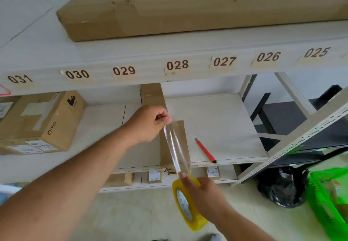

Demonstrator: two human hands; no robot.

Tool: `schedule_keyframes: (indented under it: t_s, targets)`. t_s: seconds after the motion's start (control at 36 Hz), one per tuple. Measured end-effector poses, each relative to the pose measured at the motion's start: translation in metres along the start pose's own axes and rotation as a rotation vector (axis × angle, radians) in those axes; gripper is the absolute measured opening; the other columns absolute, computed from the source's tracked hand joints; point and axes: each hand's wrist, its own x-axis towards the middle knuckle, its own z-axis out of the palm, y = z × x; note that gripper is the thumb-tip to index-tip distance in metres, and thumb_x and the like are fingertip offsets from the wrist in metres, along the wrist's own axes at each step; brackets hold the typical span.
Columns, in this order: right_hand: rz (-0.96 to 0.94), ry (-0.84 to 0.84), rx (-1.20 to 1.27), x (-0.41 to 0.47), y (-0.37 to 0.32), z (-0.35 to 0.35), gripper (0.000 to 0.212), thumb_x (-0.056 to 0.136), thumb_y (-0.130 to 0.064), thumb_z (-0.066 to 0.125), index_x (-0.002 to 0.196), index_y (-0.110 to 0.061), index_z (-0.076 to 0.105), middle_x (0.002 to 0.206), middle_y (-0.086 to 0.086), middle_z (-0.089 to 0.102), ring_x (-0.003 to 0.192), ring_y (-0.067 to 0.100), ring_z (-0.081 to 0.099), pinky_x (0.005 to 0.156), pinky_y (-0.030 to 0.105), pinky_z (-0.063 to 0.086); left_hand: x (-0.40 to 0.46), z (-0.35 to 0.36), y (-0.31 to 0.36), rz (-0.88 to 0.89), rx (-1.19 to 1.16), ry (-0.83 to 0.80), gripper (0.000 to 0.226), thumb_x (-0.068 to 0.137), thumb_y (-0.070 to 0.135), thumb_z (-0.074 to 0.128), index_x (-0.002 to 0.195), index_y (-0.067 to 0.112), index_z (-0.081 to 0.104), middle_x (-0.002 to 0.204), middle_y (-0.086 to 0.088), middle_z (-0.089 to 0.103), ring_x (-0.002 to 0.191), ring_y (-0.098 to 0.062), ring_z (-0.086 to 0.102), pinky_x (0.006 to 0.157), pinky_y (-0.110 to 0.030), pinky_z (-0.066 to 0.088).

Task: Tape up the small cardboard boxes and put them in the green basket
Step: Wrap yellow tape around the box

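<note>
A small flat brown cardboard box (172, 144) lies on the white shelf (216, 124), a clear tape strip (176, 147) stretched over it. The left hand (150, 123) pinches the strip's end; the right hand (205, 195) grips the yellow tape roll (185, 206) (fingers curled). A green plastic basket (327, 201) sits at lower right.

The left hand (150, 123) is raised at the end of a fully extended bare forearm, well above and slightly left of the tape roll (188, 203), with its fingers curled closed and thumb and forefinger pinching the far end of the tape strip (176, 146). The right hand (205, 196) sits at the roll itself, wrapped over the roll's upper right side (palm turned down and left), its forearm running off toward the lower right. The two hands are well apart, the left one higher and farther from the body.
</note>
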Motion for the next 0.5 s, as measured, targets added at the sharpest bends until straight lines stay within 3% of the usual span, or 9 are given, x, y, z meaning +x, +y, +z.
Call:
schedule_keyframes:
  t_s: [0.08, 0.14, 0.19, 0.25, 0.28, 0.33, 0.42, 0.5]
  targets:
    - [0.119, -0.012, -0.06, 0.011, 0.016, 0.008, 0.062, 0.087, -0.077, 0.049, 0.089, -0.017, 0.064, 0.073, -0.006, 0.061, 0.069, 0.009, 0.058, 0.069, 0.028, 0.047, 0.029, 0.003, -0.022, -0.054, 0.049, 0.008, 0.013, 0.1, 0.026, 0.059, 0.092, 0.019, 0.068, 0.082, 0.012, 0.063, 0.074, -0.002, 0.057, 0.06, -0.019, 0.038]
    - [0.157, -0.012, -0.038, 0.017, 0.024, 0.017, 0.063, 0.087, -0.076, 0.051, 0.104, -0.017, 0.062, 0.088, -0.004, 0.067, 0.079, 0.011, 0.065, 0.079, 0.03, 0.052, 0.048, 0.011, -0.04, -0.086, 0.076, -0.04, 0.015, 0.099, 0.026, 0.06, 0.09, 0.016, 0.067, 0.08, 0.012, 0.062, 0.075, -0.005, 0.057, 0.06, -0.021, 0.038]
    - [0.158, -0.024, 0.052, 0.018, 0.026, 0.023, 0.059, 0.085, -0.075, 0.054, 0.123, -0.029, 0.053, 0.1, -0.004, 0.071, 0.083, 0.014, 0.073, 0.084, 0.034, 0.058, 0.06, 0.019, -0.051, -0.087, 0.08, -0.077, 0.016, 0.1, 0.025, 0.058, 0.092, 0.014, 0.067, 0.083, 0.013, 0.061, 0.078, -0.007, 0.058, 0.061, -0.02, 0.039]
    - [0.133, -0.036, 0.138, 0.022, 0.023, 0.029, 0.045, 0.092, -0.065, 0.053, 0.129, -0.038, 0.05, 0.097, -0.007, 0.073, 0.075, 0.014, 0.074, 0.078, 0.032, 0.062, 0.076, 0.026, -0.058, -0.069, 0.105, -0.128, 0.015, 0.101, 0.025, 0.056, 0.098, 0.015, 0.067, 0.091, 0.01, 0.062, 0.084, -0.008, 0.058, 0.064, -0.018, 0.04]
    - [0.12, -0.032, 0.148, 0.025, 0.019, 0.033, 0.038, 0.097, -0.058, 0.051, 0.129, -0.038, 0.051, 0.098, -0.009, 0.071, 0.073, 0.013, 0.073, 0.07, 0.024, 0.06, 0.084, 0.028, -0.061, -0.065, 0.114, -0.158, 0.015, 0.102, 0.025, 0.055, 0.101, 0.015, 0.067, 0.096, 0.008, 0.063, 0.087, -0.009, 0.057, 0.065, -0.018, 0.04]
    - [0.111, -0.025, 0.144, 0.029, 0.012, 0.041, 0.028, 0.099, -0.053, 0.048, 0.122, -0.039, 0.056, 0.098, -0.011, 0.069, 0.073, 0.011, 0.07, 0.068, 0.02, 0.057, 0.098, 0.031, -0.069, -0.053, 0.129, -0.2, 0.016, 0.102, 0.025, 0.054, 0.104, 0.016, 0.067, 0.102, 0.004, 0.064, 0.093, -0.012, 0.059, 0.069, -0.023, 0.042]
    - [0.186, -0.028, 0.262, 0.035, 0.005, 0.055, 0.02, 0.09, -0.057, 0.051, 0.1, -0.043, 0.061, 0.082, -0.001, 0.07, 0.061, 0.019, 0.066, 0.076, 0.05, 0.062, 0.117, 0.035, -0.08, -0.043, 0.135, -0.246, 0.013, 0.101, 0.024, 0.053, 0.102, 0.019, 0.066, 0.104, 0.003, 0.065, 0.097, -0.016, 0.061, 0.074, -0.028, 0.045]
    - [0.22, 0.013, 0.296, 0.037, -0.007, 0.061, 0.011, 0.097, -0.046, 0.052, 0.092, -0.045, 0.062, 0.079, 0.006, 0.073, 0.052, 0.026, 0.069, 0.077, 0.051, 0.062, 0.129, 0.039, -0.089, -0.049, 0.077, -0.257, 0.015, 0.1, 0.021, 0.05, 0.092, 0.021, 0.064, 0.097, 0.002, 0.069, 0.088, -0.017, 0.064, 0.071, -0.03, 0.051]
